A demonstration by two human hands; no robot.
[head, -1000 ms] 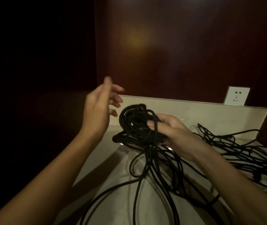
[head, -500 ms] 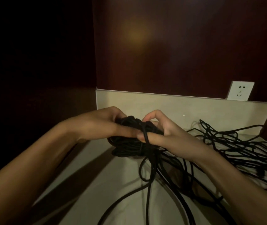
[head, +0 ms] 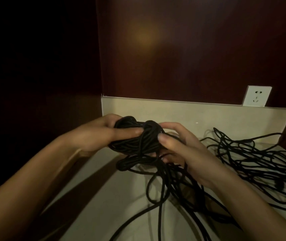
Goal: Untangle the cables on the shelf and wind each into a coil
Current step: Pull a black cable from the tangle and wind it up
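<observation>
1. Left hand point(head: 93, 136) holds the left side of the coil point(head: 135, 138); thumb lies across its front, fingers curl behind it. Grip closed round the bundle.
2. Right hand point(head: 178, 148) holds the coil's right side; thumb tip presses the front strands, fingers curl over the top and underneath. Grip closed round the bundle too.
3. Coil is black cable, many turns bunched together, held between both hands just above the shelf point(head: 104, 197), near its back-left corner.
4. A few lower loops sag beneath the coil and touch the shelf.
5. Loose strands point(head: 157, 202) trail from the coil down toward the near edge, crossing each other.
6. Tangle point(head: 253, 164) of black cable lies spread on the shelf to the right of the right hand, reaching the back rim point(head: 208, 112).
7. Cannot tell whether the tangle and coil are one cable or several.
8. White socket point(head: 256, 98) on the dark wall above the rim, far right.
9. Scene dim; left side mostly black.
</observation>
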